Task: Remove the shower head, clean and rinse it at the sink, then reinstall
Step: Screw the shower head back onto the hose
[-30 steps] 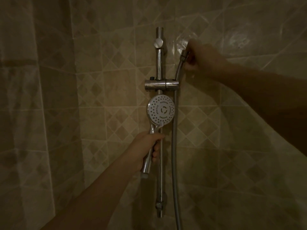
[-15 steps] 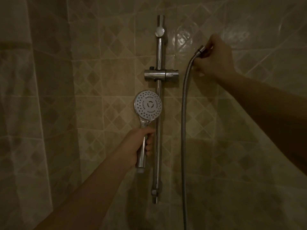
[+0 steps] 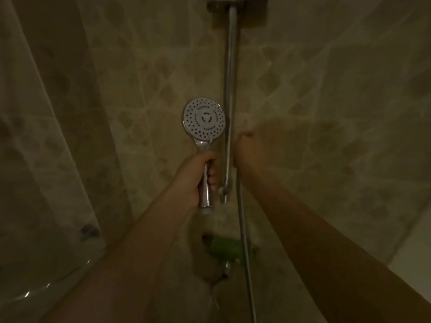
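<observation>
The chrome shower head (image 3: pixel 203 118), its round white spray face turned toward me, stands upright and free of the hose. My left hand (image 3: pixel 198 177) grips its handle just left of the slide rail (image 3: pixel 229 101). My right hand (image 3: pixel 246 151) holds the top end of the metal hose (image 3: pixel 242 229), which hangs straight down below it. The hose end itself is hidden inside that hand. The rail's holder bracket (image 3: pixel 225 0) shows at the top edge.
Tiled walls surround the dim shower. A translucent curtain (image 3: pixel 46 136) hangs at the left. A green object (image 3: pixel 224 247) sits low by the wall, near a chrome tap fitting (image 3: pixel 226 268). A pale ledge (image 3: pixel 408 252) runs at the lower right.
My right hand has come down with the hose end from beside the bracket to level with my left hand. The view has tilted downward; the shower head stays in my left hand.
</observation>
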`<state>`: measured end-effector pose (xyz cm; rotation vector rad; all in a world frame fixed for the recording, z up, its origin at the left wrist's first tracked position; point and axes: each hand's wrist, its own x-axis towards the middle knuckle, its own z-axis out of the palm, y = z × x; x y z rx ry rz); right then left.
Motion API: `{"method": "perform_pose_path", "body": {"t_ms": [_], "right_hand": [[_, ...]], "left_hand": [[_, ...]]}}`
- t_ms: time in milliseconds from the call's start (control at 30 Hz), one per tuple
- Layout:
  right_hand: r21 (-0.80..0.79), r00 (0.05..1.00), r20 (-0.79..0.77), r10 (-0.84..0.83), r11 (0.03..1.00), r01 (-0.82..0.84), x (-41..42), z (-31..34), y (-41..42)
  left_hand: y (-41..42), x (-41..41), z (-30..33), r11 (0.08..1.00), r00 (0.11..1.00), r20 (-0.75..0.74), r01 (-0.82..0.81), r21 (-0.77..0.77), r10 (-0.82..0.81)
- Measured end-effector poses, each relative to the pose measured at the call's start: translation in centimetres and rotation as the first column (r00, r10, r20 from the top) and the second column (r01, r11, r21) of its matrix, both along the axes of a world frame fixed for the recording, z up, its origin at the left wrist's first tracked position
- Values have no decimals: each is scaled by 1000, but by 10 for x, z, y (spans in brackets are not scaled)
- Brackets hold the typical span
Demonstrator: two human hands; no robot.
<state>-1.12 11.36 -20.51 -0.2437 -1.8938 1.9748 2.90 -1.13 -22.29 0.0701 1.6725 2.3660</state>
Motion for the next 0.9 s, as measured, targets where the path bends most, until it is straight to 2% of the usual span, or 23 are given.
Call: {"method": "perform_pose_path", "body": {"t_ms": [67,133,233,333,433,500,600,667,800,900], "right_hand": [[215,988,90,129,966,-146,22,-52,-10],[359,952,148,269,882,-305,45,-101,-16],[346,926,147,347,859,-377,79,-165,-24],[276,835,249,491,790,-547,113,-222,-34],[247,761,247,600,720,-648,143,-260,-43],[272,729,320,605,679,-682,161,-276,-54],[162,690,472,549,715,-680,178,-294,-68],[174,669,526,525,703,-689,186,-298,-78],[347,734,513,444,676,-651,200,-309,-92],[479,766,508,393,611,-631,209,-316,-101]], "left_hand": [[-14,8,-28,999,999,48,-23,40,21],[-32,19,-62,996,993,107,-59,62,52],[-59,35,-115,989,975,196,-120,82,102],[-84,53,-167,974,935,307,-212,79,179],[-100,65,-214,936,864,443,-326,132,238],[-105,69,-240,909,821,512,-384,163,255],[-110,73,-263,865,765,587,-458,205,266],[-113,75,-271,837,740,618,-495,234,265],[-118,77,-283,784,743,617,-535,315,258],[-117,79,-284,733,745,610,-570,371,271]]}}
